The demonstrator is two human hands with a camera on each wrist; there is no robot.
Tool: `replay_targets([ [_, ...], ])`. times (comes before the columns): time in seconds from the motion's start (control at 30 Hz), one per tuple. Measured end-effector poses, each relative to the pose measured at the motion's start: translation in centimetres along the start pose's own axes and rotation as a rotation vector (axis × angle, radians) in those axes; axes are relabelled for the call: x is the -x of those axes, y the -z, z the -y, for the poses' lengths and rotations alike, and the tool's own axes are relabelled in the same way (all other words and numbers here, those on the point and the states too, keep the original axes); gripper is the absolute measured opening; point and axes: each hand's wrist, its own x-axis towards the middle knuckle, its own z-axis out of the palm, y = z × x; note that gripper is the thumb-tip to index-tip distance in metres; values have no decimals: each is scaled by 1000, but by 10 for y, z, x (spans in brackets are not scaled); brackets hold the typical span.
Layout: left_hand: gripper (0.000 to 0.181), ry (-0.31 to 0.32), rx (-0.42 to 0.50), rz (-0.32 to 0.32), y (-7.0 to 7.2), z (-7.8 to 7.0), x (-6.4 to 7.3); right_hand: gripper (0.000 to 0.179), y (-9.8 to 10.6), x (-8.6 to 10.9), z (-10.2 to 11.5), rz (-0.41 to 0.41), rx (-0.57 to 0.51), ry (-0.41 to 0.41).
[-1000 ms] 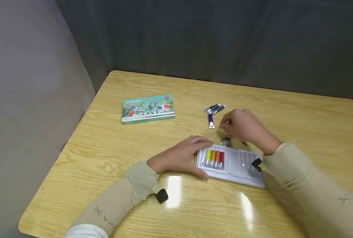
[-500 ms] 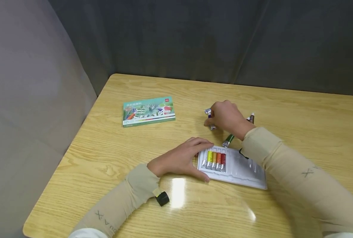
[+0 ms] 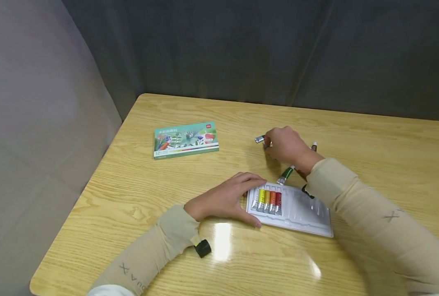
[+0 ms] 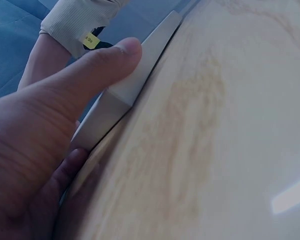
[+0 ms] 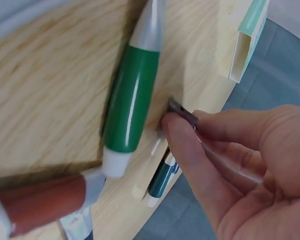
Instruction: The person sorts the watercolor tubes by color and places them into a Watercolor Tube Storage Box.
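Note:
My left hand (image 3: pixel 226 199) holds the left end of a white plastic tray (image 3: pixel 304 218), its thumb against the near side wall (image 4: pixel 135 80). Several paint tubes (image 3: pixel 266 200), from white through yellow and orange to red, lie side by side in the tray's left part. Beyond the tray, my right hand (image 3: pixel 286 144) pinches the dark end of a paint tube (image 5: pixel 182 111) between thumb and finger; the palm hides much of it. Near that hand lie a green paint tube (image 5: pixel 132 100), a reddish-brown tube (image 5: pixel 47 205) and a dark green tube (image 5: pixel 162 177).
A flat teal paint box (image 3: pixel 186 140) with a printed picture lies at the back left of the wooden table (image 3: pixel 130 185). One silver tube end (image 3: pixel 259 139) shows just left of the right hand. A dark curtain (image 3: pixel 219 49) hangs behind the table.
My right hand has moved left and away from me, over the purple tube, then slightly back right; that tube's place on the table is now bare. The left hand stays at the tray.

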Motion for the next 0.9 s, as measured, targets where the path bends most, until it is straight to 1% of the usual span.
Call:
replay_targets([
  [0.1, 110, 1, 0, 4, 0, -1, 0, 30, 2, 3, -3, 33, -21, -27],
  [0.17, 109, 6, 1, 7, 0, -1, 0, 32, 3, 4, -5, 41, -20, -37],
  [0.33, 110, 17, 5, 13, 1, -2, 0, 31, 4, 5, -8, 49, 0, -54],
  [0.57, 110, 19, 8, 17, 0, -1, 0, 34, 3, 6, -9, 66, 14, -84],
  [0.7, 110, 24, 14, 22, 1, -2, 1, 36, 1, 4, -10, 49, 29, -76],
  [0.83, 109, 20, 11, 18, 0, -1, 0, 37, -3, 2, -11, 30, 56, -47],
  [0.9, 109, 17, 8, 14, 0, 0, 0, 39, -3, 2, -11, 34, 63, -30],
])
